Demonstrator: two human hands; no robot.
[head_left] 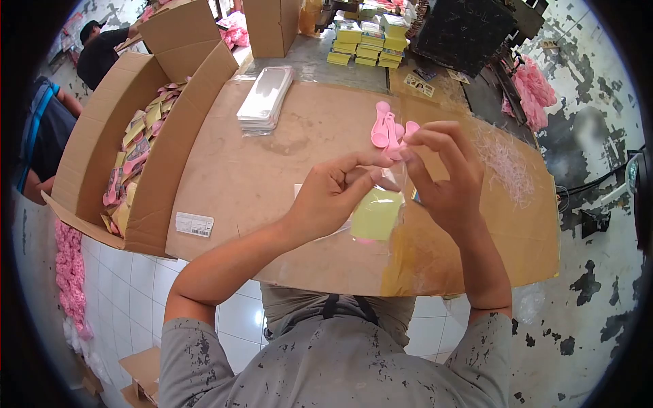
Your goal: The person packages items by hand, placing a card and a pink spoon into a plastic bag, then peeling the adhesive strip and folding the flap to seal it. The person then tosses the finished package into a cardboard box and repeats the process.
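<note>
The left hand point(330, 197) pinches one clear plastic bag point(376, 212) by its top, a yellow-green card inside, hanging just right of the palm. The right hand point(449, 180) is curled beside it; whether it grips anything, I cannot tell. Several overlapping pink plastic scoops point(383, 129) lie just beyond the fingers, uncountable. At near left, one barcode label point(194, 224) is too small to read
</note>
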